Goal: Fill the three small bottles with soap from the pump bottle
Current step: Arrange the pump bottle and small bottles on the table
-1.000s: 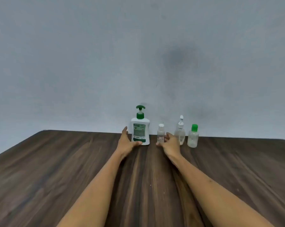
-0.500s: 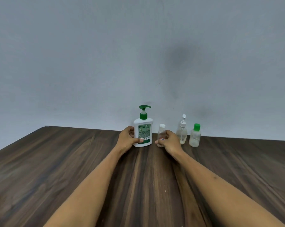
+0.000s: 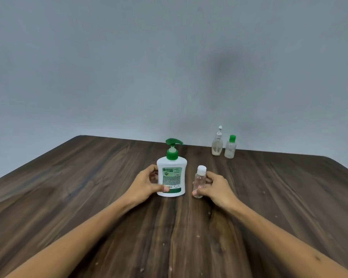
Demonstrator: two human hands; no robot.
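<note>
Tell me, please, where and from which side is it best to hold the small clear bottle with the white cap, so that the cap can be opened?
Probably round the body of the small clear plastic bottle with the white cap, from its right side, as the right hand grips it now. It stands upright, the cap stays free above the fingers, and the white pump bottle with the green pump stands on its left.

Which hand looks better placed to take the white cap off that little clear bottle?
Probably the left hand: the right hand already grips the small bottle, so it steadies while the left lets go of the pump bottle.
</note>
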